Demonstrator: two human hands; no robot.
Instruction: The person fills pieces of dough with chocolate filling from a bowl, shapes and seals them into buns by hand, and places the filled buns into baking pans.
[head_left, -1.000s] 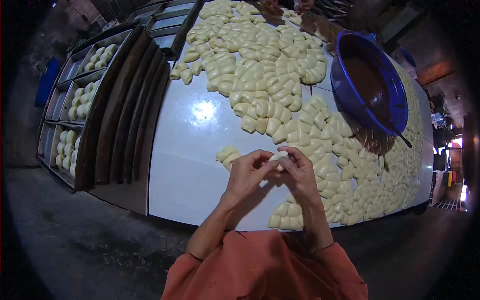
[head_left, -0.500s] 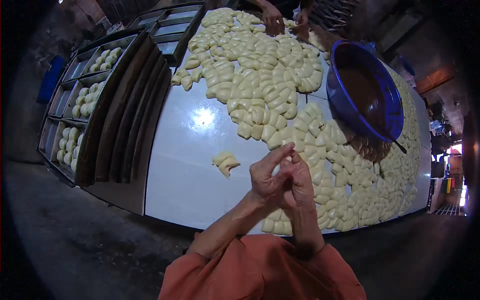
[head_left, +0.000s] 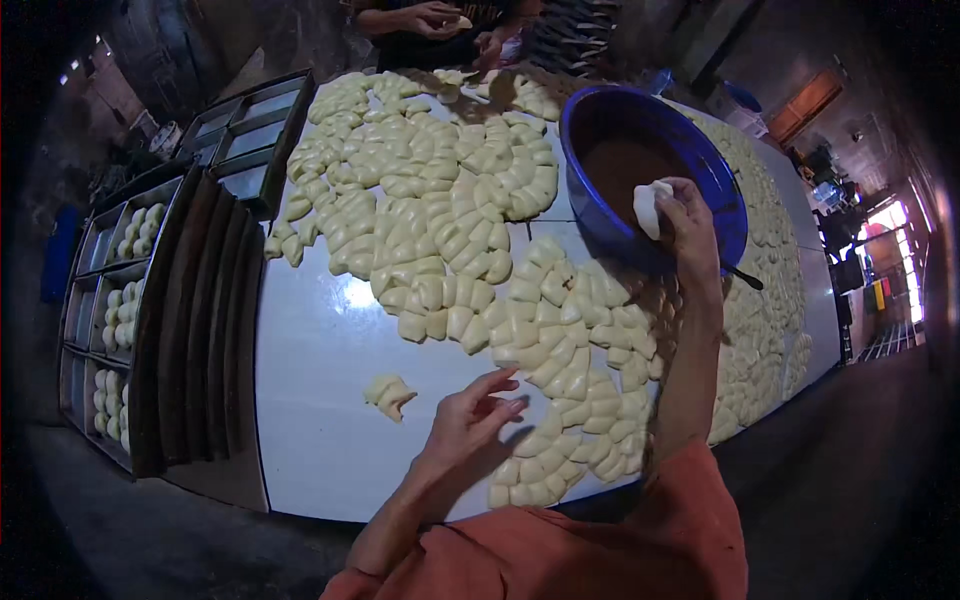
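Note:
My right hand (head_left: 682, 214) is closed on a pale piece of dough (head_left: 649, 210), held up over the near side of a blue plastic bowl (head_left: 713, 150) containing brown liquid. My left hand (head_left: 476, 418) is open, its fingers curved and apart, low over the white tiled tabletop (head_left: 320, 440) beside many joined clusters of pale dough pieces (head_left: 535, 349). A small separate lump of dough (head_left: 388, 395) lies on the tile to the left of it. A dark handle (head_left: 745, 275) sticks out over the bowl's right rim.
At left stand metal trays with round dough balls (head_left: 125, 320), dark boards (head_left: 195, 340) and other compartmented trays (head_left: 245, 140). Across the table, a co-worker's hands (head_left: 438, 22) handle dough. Dough (head_left: 760, 330) spreads along the right side. A bright doorway (head_left: 885, 265) is far right.
My hands have separated. The right has risen to the bowl with the dough piece; the left has moved down and left, opening. The view has shifted, showing more of the co-worker.

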